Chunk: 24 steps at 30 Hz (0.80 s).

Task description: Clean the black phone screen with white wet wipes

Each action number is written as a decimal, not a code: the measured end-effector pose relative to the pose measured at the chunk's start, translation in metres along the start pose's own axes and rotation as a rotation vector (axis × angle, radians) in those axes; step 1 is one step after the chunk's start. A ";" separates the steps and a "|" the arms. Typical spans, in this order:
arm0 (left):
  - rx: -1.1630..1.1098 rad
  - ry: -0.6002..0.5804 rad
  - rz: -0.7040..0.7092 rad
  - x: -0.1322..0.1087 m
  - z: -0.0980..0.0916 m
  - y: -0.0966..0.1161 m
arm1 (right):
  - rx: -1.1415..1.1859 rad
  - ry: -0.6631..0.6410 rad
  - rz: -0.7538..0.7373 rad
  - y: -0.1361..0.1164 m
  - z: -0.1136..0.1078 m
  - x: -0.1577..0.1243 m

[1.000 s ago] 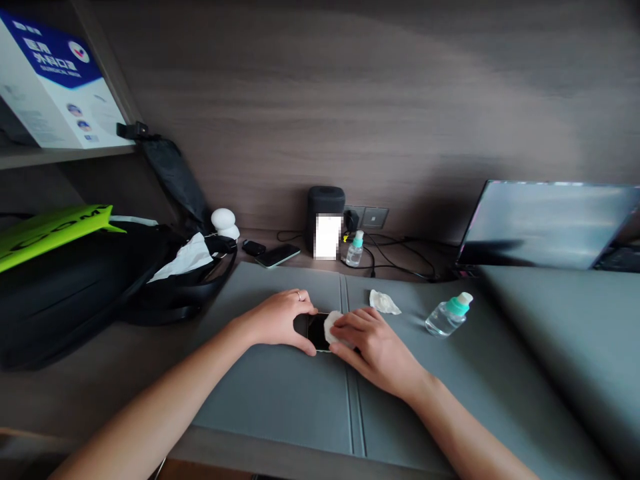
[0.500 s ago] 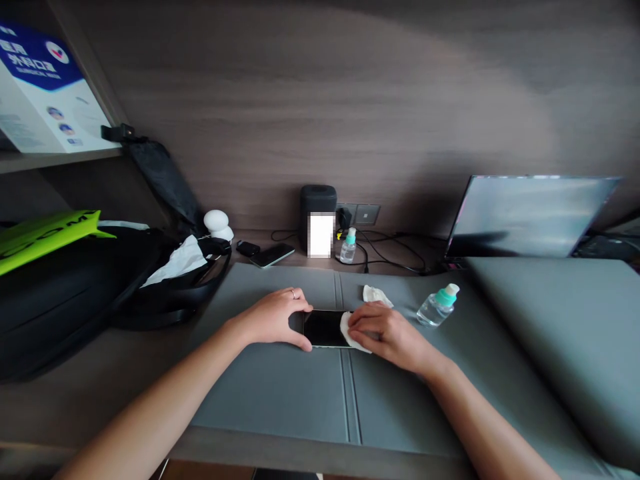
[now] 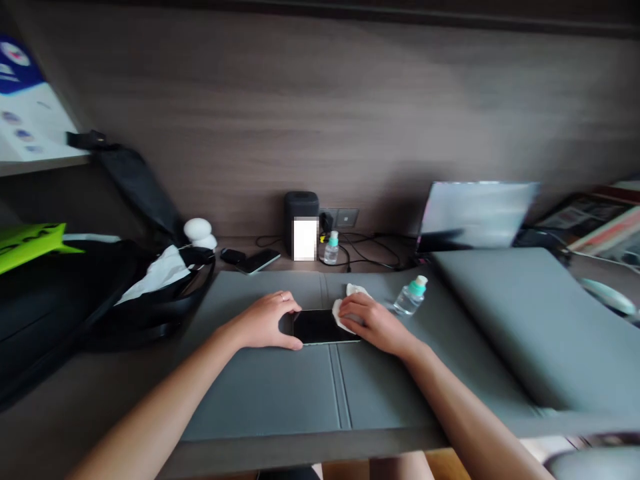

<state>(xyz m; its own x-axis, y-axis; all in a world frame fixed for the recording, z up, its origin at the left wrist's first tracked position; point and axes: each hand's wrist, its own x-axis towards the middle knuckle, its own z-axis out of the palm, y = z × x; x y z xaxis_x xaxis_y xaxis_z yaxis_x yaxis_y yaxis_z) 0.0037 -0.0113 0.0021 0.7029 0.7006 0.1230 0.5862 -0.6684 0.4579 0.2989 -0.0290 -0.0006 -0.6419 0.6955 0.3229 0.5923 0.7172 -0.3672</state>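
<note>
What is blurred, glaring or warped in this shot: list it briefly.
Head view: motion blur smears the frame, worst at the edges, where the box on the left shelf is unreadable; the laptop screen is washed out; the phone, gripped by the left hand, with the right hand pressing a wipe on it, is sharpest; the wide lens stretches the corners.

Black phone [image 3: 320, 326] flat on grey mat [image 3: 260, 393] — white wipe [image 3: 341, 312] on its right end.

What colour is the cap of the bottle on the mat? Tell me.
The cap is teal; head view.
</note>
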 end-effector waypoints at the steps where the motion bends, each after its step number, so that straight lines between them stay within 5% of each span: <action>1: 0.004 -0.001 0.010 -0.002 0.002 -0.001 | -0.021 -0.003 -0.014 -0.004 0.000 0.000; 8: 0.049 -0.004 0.049 -0.005 0.017 -0.020 | -0.142 -0.134 -0.102 -0.038 0.007 0.014; 13: 0.051 0.002 0.056 -0.004 0.011 0.000 | -0.120 -0.183 -0.222 -0.054 0.018 0.040; 18: 0.058 0.019 0.033 0.003 0.005 0.005 | -0.058 -0.170 -0.302 -0.044 0.014 0.048; 24: 0.020 0.008 0.038 0.001 0.006 0.003 | -0.048 -0.214 -0.102 -0.022 -0.008 0.029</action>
<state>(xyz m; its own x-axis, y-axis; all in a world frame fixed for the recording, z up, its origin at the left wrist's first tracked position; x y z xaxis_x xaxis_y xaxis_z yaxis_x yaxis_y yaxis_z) 0.0087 -0.0140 -0.0013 0.7217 0.6765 0.1467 0.5670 -0.6992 0.4355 0.2712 -0.0244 0.0241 -0.7852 0.5976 0.1619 0.5383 0.7881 -0.2984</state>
